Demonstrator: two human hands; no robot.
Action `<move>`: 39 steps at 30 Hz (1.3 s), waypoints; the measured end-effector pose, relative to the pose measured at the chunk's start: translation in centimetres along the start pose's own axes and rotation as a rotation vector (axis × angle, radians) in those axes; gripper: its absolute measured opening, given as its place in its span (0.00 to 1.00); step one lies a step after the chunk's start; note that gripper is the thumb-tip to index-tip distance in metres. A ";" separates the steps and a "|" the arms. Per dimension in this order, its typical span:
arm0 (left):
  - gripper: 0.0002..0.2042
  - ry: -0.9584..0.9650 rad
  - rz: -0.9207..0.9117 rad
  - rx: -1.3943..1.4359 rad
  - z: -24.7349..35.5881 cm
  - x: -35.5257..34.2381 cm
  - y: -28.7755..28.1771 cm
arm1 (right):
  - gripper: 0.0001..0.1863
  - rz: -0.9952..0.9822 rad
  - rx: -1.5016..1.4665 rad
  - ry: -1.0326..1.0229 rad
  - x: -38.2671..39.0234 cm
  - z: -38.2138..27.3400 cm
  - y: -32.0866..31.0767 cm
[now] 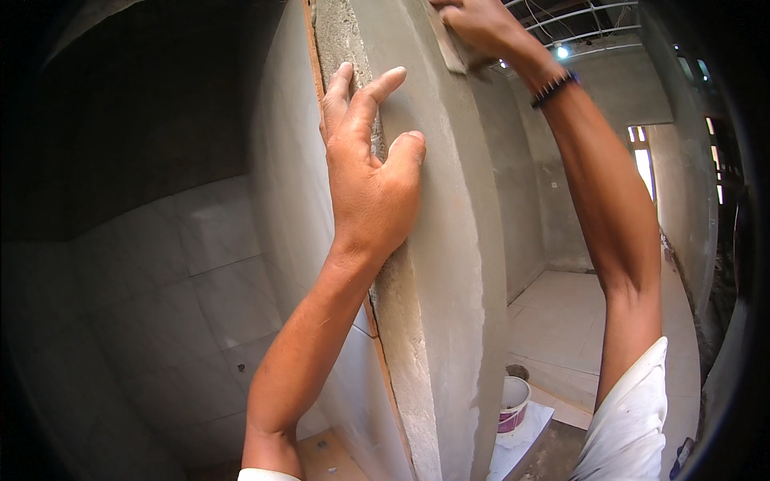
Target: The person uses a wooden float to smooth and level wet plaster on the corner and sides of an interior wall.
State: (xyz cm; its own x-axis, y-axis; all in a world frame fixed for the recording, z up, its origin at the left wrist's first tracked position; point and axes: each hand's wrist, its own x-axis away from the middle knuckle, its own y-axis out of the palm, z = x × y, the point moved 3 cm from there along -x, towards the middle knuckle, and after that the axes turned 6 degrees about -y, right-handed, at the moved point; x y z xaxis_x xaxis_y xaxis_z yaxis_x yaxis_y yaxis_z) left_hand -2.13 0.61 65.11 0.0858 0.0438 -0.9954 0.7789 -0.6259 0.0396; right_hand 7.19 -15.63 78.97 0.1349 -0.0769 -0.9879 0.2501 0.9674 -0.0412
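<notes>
My left hand (373, 176) lies against the rough end of a plastered wall, its fingers spread and holding nothing. The fingertips reach over the gritty, unfinished strip (397, 297) beside the thin reddish-brown edge of the tiles (293, 160). Higher up, at the top of the view, my right hand (480, 22) is closed on a flat plastering float (449, 46), pressed to the smooth grey plaster (437, 200) near its right-hand corner. Part of the float and some of the right fingers are cut off by the frame.
A white bucket (513, 394) stands on a pale sheet (521, 437) at the wall's foot, on the right. Beyond it lies a room with a light tiled floor (561, 313) and a bright doorway (643, 164). Marble-look tiles (224, 289) line the dark space at left.
</notes>
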 end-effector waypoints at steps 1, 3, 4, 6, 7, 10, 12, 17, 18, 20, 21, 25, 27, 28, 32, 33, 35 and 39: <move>0.27 0.006 -0.002 -0.029 -0.3 0.0 -0.2 | 0.25 -0.032 0.004 0.014 1.4 -0.6 0.2; 0.27 0.020 -0.006 -0.052 -0.1 -0.3 -0.6 | 0.25 0.103 0.086 -0.205 2.6 -0.5 1.1; 0.26 0.018 -0.018 -0.045 0.2 -0.3 -0.4 | 0.25 0.171 0.134 -0.309 3.0 -0.4 1.2; 0.26 0.009 -0.026 -0.013 0.5 -0.4 0.0 | 0.25 0.080 0.047 -0.149 0.1 0.3 0.6; 0.27 -0.004 -0.015 0.015 0.4 -0.4 0.1 | 0.25 0.044 -0.019 -0.071 -0.7 -1.0 -0.5; 0.27 0.005 -0.009 0.009 0.3 -0.4 -0.3 | 0.25 0.018 -0.008 -0.044 0.1 -1.5 -0.6; 0.27 0.015 -0.023 -0.034 -0.1 -0.2 -0.4 | 0.25 0.020 0.080 -0.099 1.6 -0.9 0.3; 0.26 0.017 -0.035 -0.013 0.3 -0.1 -0.2 | 0.24 0.078 0.021 -0.107 -0.8 -0.7 1.0; 0.26 0.016 -0.035 -0.009 0.5 0.0 0.1 | 0.24 0.084 0.045 -0.040 -2.6 -0.2 0.5; 0.26 0.001 -0.032 -0.014 0.4 0.5 0.1 | 0.24 0.068 -0.029 -0.021 -1.2 -1.1 0.1; 0.26 0.006 -0.032 -0.023 0.3 0.5 0.1 | 0.24 0.047 0.015 -0.038 -1.2 0.1 0.5; 0.25 0.029 -0.035 -0.072 -0.4 0.7 0.0 | 0.24 0.099 0.043 -0.251 4.1 0.7 2.2; 0.25 0.024 -0.032 -0.076 -0.1 0.8 0.0 | 0.24 0.105 0.022 -0.255 3.6 0.3 2.0; 0.25 0.005 -0.037 -0.063 0.1 1.1 0.3 | 0.24 0.086 0.023 -0.194 1.7 0.7 1.6; 0.25 -0.020 -0.038 0.039 0.1 1.8 0.9 | 0.23 0.105 0.001 0.012 -0.4 -0.2 0.3; 0.26 -0.026 -0.033 0.033 -0.1 2.4 1.2 | 0.23 0.095 0.063 -0.034 0.6 0.8 0.6; 0.28 -0.024 -0.014 0.009 -0.5 2.9 1.1 | 0.22 0.055 0.053 -0.213 2.5 4.5 2.7; 0.28 -0.010 -0.007 -0.042 -0.2 0.4 -0.3 | 0.23 0.118 0.067 -0.303 7.8 1.2 2.8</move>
State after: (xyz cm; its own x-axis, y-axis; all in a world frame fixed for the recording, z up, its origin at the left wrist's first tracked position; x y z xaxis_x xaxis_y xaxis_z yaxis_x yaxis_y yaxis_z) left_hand -2.24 0.97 64.68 0.0736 0.0402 -0.9965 0.8051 -0.5920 0.0356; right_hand 10.06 -13.76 71.31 0.4431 -0.0437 -0.8954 0.2773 0.9565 0.0905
